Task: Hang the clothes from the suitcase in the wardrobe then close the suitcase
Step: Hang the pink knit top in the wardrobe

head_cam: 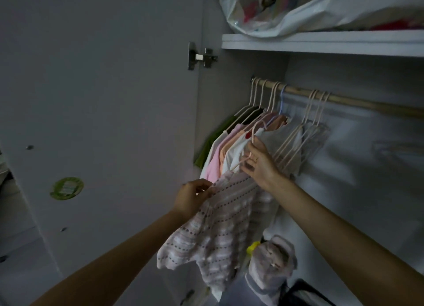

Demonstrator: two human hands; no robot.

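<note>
A pale pink striped and dotted garment (pixel 220 225) hangs from a light pink hanger (pixel 249 153) in front of the open wardrobe. My right hand (pixel 259 163) grips that hanger below its hook. My left hand (pixel 195 196) pinches the garment's left shoulder edge. The hanger's hook is below the wooden rail (pixel 344 100), not on it. Several small clothes (pixel 231 145) in green, white, pink and peach hang on the rail's left part. The suitcase is out of view.
Two or three bare hangers (pixel 305 133) hang to the right of the clothes. A shelf (pixel 321 43) above carries a white plastic bag (pixel 309 5). The open door (pixel 91 99) stands left. Bags (pixel 273 262) sit on the wardrobe floor.
</note>
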